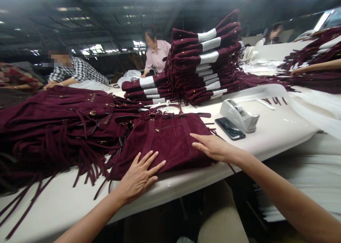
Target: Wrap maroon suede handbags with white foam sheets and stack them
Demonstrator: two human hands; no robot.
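Note:
A maroon suede bag (170,143) lies flat on the white table (186,179) in front of me, its handles at the far side. My left hand (141,175) rests on the bag's near left part, fingers spread and holding nothing. On the bag's right part lies my right hand (211,147), fingers stretched out toward the left, with nothing in it. Two straps run down the front of the bag, with a small zipper between them.
Piled maroon bags with fringes (64,125) lie at the left. Folded bags with white bands stand in a tall stack (205,61) behind. A tape dispenser (238,115) and a phone (229,128) sit at the right. Several people are across the table.

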